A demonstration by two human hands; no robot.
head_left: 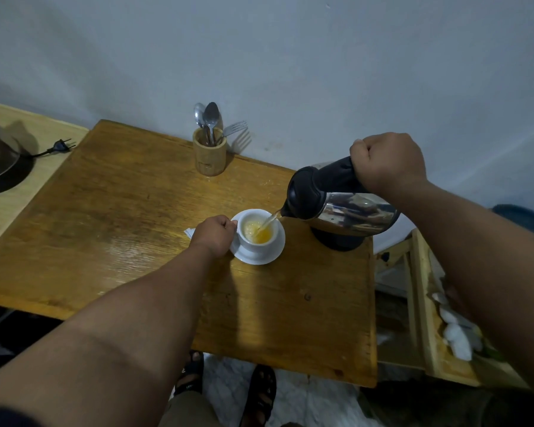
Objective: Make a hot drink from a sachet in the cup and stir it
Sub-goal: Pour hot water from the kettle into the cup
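Forearms fill the bottom of the view, reaching out over the wooden worktop (130,211), with sandalled feet (228,389) showing on the floor below its near edge. At far left, on a paler surface beside the worktop, a dark pan-like vessel (0,167) sits with a loose plug (60,145) trailing from it. Left of centre the worktop is bare and offers plenty of room. The left hand (215,234) is curled closed at the handle side of the white cup (256,234), steadying it on its saucer (259,257); a scrap of white paper (189,232), perhaps the emptied sachet, peeks out just behind that hand. Against the wall stands a wooden cutlery holder (209,155) with spoons (211,117) and a fork. The right hand (386,163) is clenched round the black handle of the steel kettle (339,201), tipped so a thin stream falls into the cup, where yellow liquid is foaming and stands well short of the rim. So the step in hand appears to be pouring; next would likely come righting the kettle onto the dark base (339,241) just below it, then taking a spoon to stir. That base sits close to the worktop's right edge, with a drop to wooden framing (420,297) beyond, so the set-down wants care.
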